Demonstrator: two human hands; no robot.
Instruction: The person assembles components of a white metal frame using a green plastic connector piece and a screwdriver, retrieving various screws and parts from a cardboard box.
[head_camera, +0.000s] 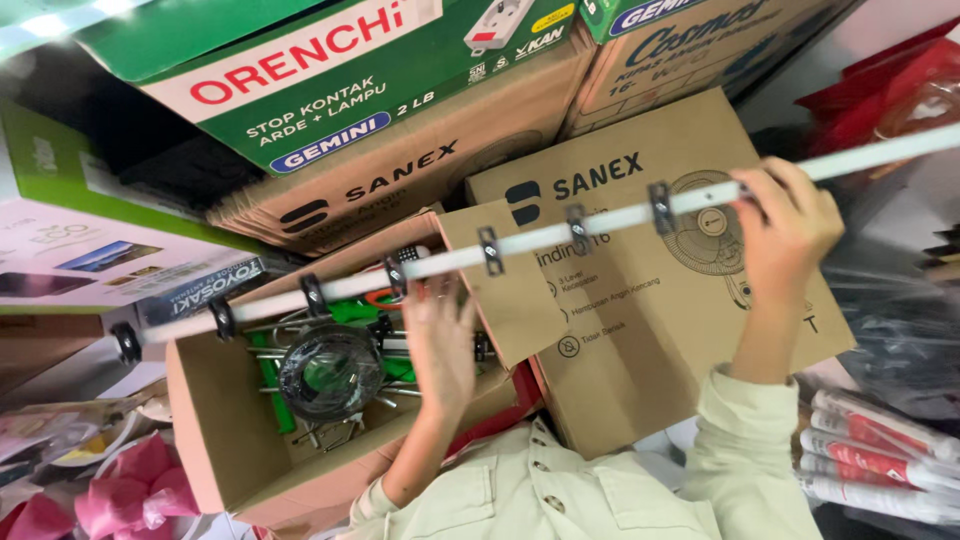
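Stacked cartons (400, 130) crowd the open box (215, 440); the clamped white rod (520, 240) bars its mouth.

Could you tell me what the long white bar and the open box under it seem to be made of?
The long white bar looks like painted or coated metal, smooth and straight, with dark clips. The open box looks like plain brown corrugated cardboard, matte, with folded flaps.

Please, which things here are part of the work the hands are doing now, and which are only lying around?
In the work:
- long white rod with black clips, held by the right hand
- open cardboard box, left hand at its opening
- coiled black cable and metal rods in it

Lying around:
- stacked closed cartons
- green carton
- pink plastic bags
- rolled packets
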